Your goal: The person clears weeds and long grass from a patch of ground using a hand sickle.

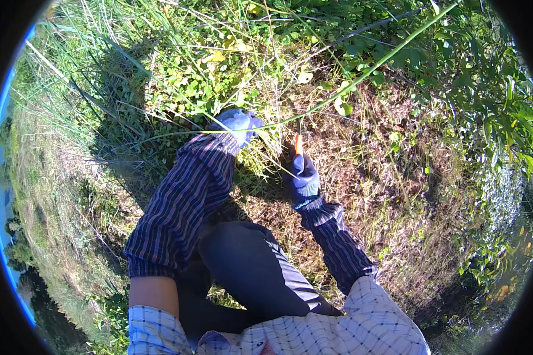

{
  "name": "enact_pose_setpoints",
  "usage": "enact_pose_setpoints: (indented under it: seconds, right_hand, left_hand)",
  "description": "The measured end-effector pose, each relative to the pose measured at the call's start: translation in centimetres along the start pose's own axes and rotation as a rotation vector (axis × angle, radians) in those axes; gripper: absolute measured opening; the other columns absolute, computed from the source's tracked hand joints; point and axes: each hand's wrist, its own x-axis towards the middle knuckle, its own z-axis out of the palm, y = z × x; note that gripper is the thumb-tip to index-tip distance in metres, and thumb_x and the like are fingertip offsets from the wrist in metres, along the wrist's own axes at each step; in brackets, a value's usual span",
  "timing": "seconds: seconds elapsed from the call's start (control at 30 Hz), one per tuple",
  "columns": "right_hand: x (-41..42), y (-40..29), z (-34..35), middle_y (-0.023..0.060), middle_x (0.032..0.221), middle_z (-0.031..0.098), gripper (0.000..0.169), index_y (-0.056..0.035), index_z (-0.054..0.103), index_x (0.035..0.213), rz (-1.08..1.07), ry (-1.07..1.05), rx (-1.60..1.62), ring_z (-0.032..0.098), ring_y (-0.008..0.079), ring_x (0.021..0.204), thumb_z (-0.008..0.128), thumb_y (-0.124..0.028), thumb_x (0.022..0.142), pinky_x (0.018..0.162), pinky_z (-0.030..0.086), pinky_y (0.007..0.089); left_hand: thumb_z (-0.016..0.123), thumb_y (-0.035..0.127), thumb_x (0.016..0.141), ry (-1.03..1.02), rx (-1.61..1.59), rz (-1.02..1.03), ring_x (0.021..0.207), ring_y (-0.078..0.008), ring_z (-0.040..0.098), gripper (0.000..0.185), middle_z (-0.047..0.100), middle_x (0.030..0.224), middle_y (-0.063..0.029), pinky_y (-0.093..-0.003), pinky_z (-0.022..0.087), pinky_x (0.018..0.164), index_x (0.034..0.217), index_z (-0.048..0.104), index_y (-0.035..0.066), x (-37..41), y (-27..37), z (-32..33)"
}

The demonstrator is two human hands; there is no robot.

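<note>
My left hand (237, 125), in a pale grey-blue work glove, is closed around a bunch of grass stems (263, 153) low among green weeds. My right hand (305, 174) wears a darker blue-grey knit glove and grips a tool by its orange handle (298, 144). A narrow dark part, likely its blade, points away from me beside the grass; its tip is hard to make out. One long green stalk (359, 80) slants across the view, passing in front of my left hand. Striped sleeve covers are on both forearms.
My bent knee (240, 262) in dark trousers is just below my hands. Dry cut grass (382, 177) covers the ground to the right. Leafy weeds (191, 88) grow ahead, tall grass blades stand at the left, and broad-leaved plants (484, 75) are at the far right.
</note>
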Motion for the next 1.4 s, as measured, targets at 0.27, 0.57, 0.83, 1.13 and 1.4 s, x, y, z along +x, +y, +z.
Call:
enact_pose_setpoints:
  seconds: [0.27,0.57,0.83,1.13,1.4]
  right_hand:
    - [-20.0,2.9,-13.1,0.0055,0.073,0.062,0.045,-0.0096,0.057,0.120,0.436,-0.324,-0.646,0.057,0.0113,0.059,0.044,-0.045,0.096,0.055,0.046,0.0305]
    - [-6.6,-2.2,-5.4,0.0017,0.061,0.059,0.058,-0.0061,0.058,0.121,0.082,-0.037,-0.221,0.052,0.0059,0.049,0.047,-0.055,0.092,0.045,0.040,0.0218]
    - [-9.8,6.8,-4.1,0.0015,0.063,0.054,0.047,-0.0026,0.061,0.108,0.182,-0.139,-0.483,0.055,0.0101,0.056,0.048,-0.046,0.095,0.051,0.043,0.0304]
    - [-14.8,2.5,-8.9,0.0012,0.060,0.057,0.050,-0.0046,0.057,0.120,0.387,-0.172,-0.326,0.050,0.0074,0.047,0.048,-0.047,0.094,0.044,0.039,0.0239]
    - [-4.3,2.5,2.6,-0.0007,0.055,0.052,0.040,-0.0056,0.062,0.106,0.238,-0.242,-0.078,0.044,0.0065,0.042,0.049,-0.042,0.096,0.038,0.034,0.0240]
  left_hand:
    - [0.053,0.015,0.084,-0.035,0.000,0.058,0.092,-0.0269,0.062,0.029,0.066,0.112,-0.0070,-0.0372,0.051,0.074,0.110,0.065,0.013,-1.3,0.5,0.9]
    - [0.061,0.033,0.088,-0.311,-0.214,0.238,0.101,-0.0256,0.059,0.063,0.047,0.136,-0.0203,-0.0326,0.050,0.076,0.138,0.032,0.008,2.7,-8.4,-4.7]
    - [0.051,0.030,0.091,-0.037,-0.208,0.422,0.088,-0.0245,0.062,0.035,0.064,0.112,-0.0154,-0.0387,0.050,0.072,0.114,0.058,0.005,-0.2,-7.4,-5.4]
    - [0.049,0.017,0.078,0.294,0.984,0.356,0.084,-0.0293,0.064,0.041,0.068,0.103,-0.0060,-0.0401,0.053,0.073,0.115,0.064,0.025,-5.2,-6.2,-12.5]
    - [0.054,0.019,0.085,0.537,0.906,0.769,0.084,-0.0275,0.066,0.025,0.070,0.094,-0.0095,-0.0388,0.053,0.071,0.105,0.068,0.019,-5.4,-11.5,-15.2]
